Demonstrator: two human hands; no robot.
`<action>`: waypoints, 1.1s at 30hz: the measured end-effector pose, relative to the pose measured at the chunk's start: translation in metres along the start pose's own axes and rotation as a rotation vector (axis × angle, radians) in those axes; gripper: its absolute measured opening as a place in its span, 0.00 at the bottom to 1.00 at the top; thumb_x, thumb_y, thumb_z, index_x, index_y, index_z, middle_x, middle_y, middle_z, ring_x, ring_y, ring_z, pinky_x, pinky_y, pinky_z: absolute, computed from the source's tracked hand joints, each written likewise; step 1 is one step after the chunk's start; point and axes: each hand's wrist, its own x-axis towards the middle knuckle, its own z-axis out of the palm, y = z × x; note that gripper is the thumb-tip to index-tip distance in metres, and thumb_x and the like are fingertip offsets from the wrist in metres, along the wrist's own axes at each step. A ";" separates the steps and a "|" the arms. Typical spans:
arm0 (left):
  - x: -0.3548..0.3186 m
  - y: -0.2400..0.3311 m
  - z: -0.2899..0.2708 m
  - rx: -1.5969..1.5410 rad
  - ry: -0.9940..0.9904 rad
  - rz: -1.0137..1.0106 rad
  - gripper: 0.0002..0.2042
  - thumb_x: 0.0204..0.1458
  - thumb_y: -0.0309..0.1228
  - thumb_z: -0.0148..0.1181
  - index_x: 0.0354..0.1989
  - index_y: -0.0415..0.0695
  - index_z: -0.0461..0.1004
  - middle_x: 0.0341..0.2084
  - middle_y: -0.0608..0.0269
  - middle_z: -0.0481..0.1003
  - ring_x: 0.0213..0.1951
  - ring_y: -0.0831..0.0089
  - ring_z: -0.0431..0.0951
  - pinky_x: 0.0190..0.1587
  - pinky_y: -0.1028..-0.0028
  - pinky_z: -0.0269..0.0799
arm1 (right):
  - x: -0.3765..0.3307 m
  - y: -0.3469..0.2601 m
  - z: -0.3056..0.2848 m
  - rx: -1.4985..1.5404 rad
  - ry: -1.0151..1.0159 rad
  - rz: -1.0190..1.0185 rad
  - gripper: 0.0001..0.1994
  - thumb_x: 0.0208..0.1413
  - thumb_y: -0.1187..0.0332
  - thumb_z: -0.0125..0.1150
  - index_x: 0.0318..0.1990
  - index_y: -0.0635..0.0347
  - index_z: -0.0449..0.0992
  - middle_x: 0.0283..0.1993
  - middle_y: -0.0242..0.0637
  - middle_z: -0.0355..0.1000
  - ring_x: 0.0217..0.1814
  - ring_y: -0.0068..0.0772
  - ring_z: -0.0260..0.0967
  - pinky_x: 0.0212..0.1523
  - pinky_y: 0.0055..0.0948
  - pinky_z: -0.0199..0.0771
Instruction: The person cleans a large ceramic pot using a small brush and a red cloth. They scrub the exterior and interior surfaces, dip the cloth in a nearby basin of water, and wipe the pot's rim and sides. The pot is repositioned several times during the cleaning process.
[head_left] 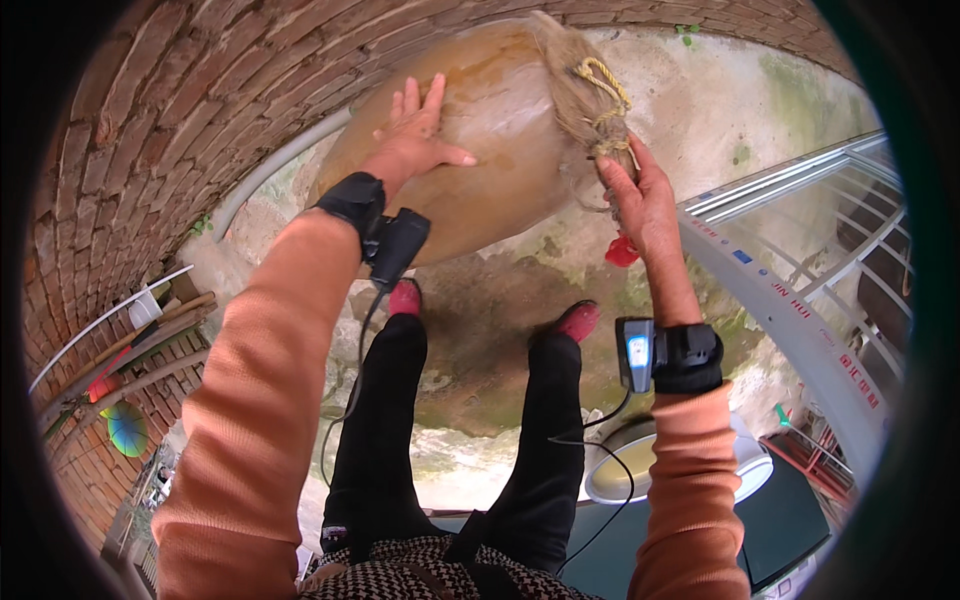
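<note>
A large, bulging tan sack [500, 120] lies on its side against the brick wall, its surface glossy as if lined with plastic. My left hand [415, 135] rests on its upper left part, fingers spread and flat. At the right end the cloth is gathered into a neck, bound with yellow rope [605, 85]. My right hand [640, 195] is closed around the sack's gathered end, just below the rope. A small red scrap [621, 251] hangs beneath that hand; what it is I cannot make out.
Brick wall [200, 110] curves along the back and left, with a grey pipe [275, 165] at its foot. A metal-framed panel with bars [780, 290] leans at the right. Behind my right forearm stands a white basin [750, 465]. Sticks [150, 345] lie at the left.
</note>
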 end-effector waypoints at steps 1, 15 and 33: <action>-0.001 0.003 -0.001 0.005 -0.016 -0.018 0.61 0.25 0.48 0.74 0.67 0.60 0.33 0.66 0.45 0.30 0.67 0.48 0.29 0.62 0.47 0.39 | -0.001 0.002 0.004 -0.028 -0.015 0.037 0.27 0.51 0.60 0.58 0.58 0.60 0.62 0.40 0.46 0.74 0.40 0.33 0.72 0.41 0.28 0.70; -0.013 0.011 0.002 0.007 -0.020 0.033 0.54 0.34 0.48 0.69 0.67 0.64 0.34 0.66 0.49 0.28 0.67 0.48 0.28 0.55 0.31 0.39 | -0.075 0.032 -0.023 -0.332 0.306 0.125 0.29 0.52 0.61 0.58 0.61 0.58 0.58 0.45 0.48 0.72 0.46 0.36 0.71 0.47 0.30 0.68; 0.005 -0.011 0.010 0.152 0.142 0.144 0.57 0.28 0.55 0.70 0.67 0.53 0.41 0.64 0.38 0.40 0.66 0.46 0.39 0.65 0.60 0.42 | -0.080 0.114 -0.029 -0.837 -0.005 0.015 0.28 0.54 0.60 0.52 0.63 0.31 0.53 0.37 0.43 0.72 0.37 0.48 0.71 0.36 0.46 0.70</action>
